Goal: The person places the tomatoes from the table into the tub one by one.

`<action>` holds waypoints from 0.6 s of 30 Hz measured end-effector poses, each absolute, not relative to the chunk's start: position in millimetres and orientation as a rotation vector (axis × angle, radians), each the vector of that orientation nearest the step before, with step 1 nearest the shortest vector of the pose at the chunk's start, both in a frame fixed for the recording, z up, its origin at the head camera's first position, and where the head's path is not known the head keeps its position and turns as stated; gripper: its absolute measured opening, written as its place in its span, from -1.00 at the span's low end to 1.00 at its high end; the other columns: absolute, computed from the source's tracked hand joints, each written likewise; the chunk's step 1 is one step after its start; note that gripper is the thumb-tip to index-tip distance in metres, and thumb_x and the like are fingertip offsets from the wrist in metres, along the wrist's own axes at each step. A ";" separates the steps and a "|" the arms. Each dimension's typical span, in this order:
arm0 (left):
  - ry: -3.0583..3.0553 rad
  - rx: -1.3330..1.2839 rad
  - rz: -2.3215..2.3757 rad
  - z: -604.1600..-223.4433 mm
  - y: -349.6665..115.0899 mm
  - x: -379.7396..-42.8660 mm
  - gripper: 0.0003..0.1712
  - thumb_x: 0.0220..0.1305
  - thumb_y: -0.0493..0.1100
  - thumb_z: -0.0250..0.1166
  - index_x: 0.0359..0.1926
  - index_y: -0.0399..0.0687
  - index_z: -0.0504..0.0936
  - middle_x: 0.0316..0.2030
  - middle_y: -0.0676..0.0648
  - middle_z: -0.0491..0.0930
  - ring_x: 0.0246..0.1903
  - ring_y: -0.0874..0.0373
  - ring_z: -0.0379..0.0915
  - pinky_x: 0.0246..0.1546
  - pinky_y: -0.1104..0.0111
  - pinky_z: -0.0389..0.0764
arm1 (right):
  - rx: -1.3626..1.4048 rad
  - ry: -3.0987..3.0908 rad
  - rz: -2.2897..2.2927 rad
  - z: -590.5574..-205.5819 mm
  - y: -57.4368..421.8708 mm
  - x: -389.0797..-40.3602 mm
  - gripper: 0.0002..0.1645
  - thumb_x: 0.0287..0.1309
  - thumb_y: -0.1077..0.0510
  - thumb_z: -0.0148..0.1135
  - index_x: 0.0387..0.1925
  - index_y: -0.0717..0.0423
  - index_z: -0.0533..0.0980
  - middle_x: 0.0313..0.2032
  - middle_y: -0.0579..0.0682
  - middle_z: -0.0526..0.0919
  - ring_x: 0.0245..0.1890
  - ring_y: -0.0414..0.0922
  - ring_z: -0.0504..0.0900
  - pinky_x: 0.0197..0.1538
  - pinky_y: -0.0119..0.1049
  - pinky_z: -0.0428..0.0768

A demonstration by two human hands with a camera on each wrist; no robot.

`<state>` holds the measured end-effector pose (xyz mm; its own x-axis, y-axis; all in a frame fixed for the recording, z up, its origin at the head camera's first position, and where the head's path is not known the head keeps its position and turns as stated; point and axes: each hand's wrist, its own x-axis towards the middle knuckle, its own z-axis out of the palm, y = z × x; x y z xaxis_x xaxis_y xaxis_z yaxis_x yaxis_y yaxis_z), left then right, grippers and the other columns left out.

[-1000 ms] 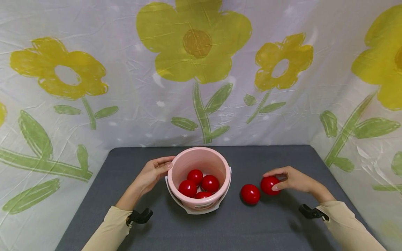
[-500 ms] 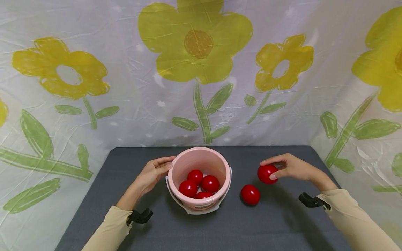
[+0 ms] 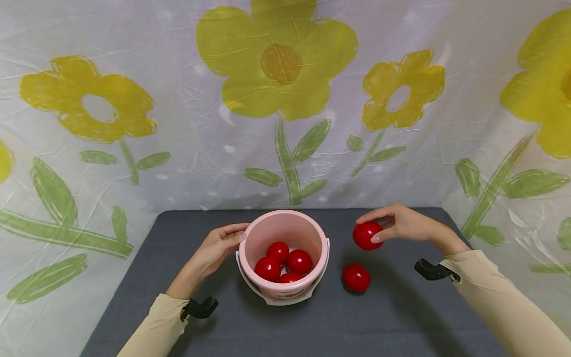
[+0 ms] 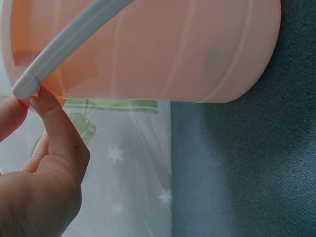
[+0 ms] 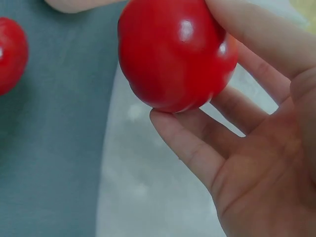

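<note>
A pink bucket (image 3: 285, 227) stands on the table with several red tomatoes (image 3: 267, 268) inside. My left hand (image 3: 216, 249) pinches its left rim between thumb and fingers. In the left wrist view, the thumb and forefinger (image 4: 57, 116) meet by the end of the white handle (image 4: 74, 52), against the bucket wall (image 4: 163, 54). Raised off the table to the right of the bucket, a glossy red tomato (image 3: 367, 235) is held in my right hand (image 3: 403, 224). The right wrist view shows thumb and fingertips around this lobed tomato (image 5: 173, 54). Another tomato (image 3: 356, 277) lies below it on the table.
A dark grey cloth (image 3: 312, 332) covers the table. Behind and at both sides hangs a pale curtain (image 3: 192, 163) printed with yellow flowers. The bucket's white handle hangs down along its front.
My right hand has lifted a tomato from the table and carried it up and left, towards the bucket. My left hand and the bucket have stayed in place.
</note>
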<state>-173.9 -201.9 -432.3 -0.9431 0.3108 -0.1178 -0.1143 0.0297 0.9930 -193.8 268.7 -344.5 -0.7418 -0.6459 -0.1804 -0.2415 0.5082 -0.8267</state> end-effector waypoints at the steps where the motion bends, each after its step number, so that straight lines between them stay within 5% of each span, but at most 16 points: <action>1: 2.009 0.201 1.987 -432.3 -201.7 -173.8 -0.34 0.38 -0.13 0.25 0.40 -0.31 0.32 0.29 -0.27 0.47 0.01 0.34 0.60 0.05 0.43 0.65 | -0.732 2.284 -1.136 -341.2 266.2 -195.1 -0.38 0.17 0.14 0.39 0.26 0.17 0.48 0.24 0.30 0.50 -0.04 -0.07 0.70 -0.07 -0.27 0.73; 18: 2.005 0.222 1.982 -433.8 -203.4 -175.9 -0.35 0.39 -0.13 0.25 0.40 -0.31 0.32 0.22 -0.15 0.55 0.01 0.34 0.60 0.06 0.44 0.64 | -0.905 2.295 -1.041 -305.8 208.7 -217.2 -0.41 0.08 0.11 0.47 0.18 0.07 0.57 0.16 0.12 0.63 0.05 0.03 0.63 -0.03 -0.29 0.72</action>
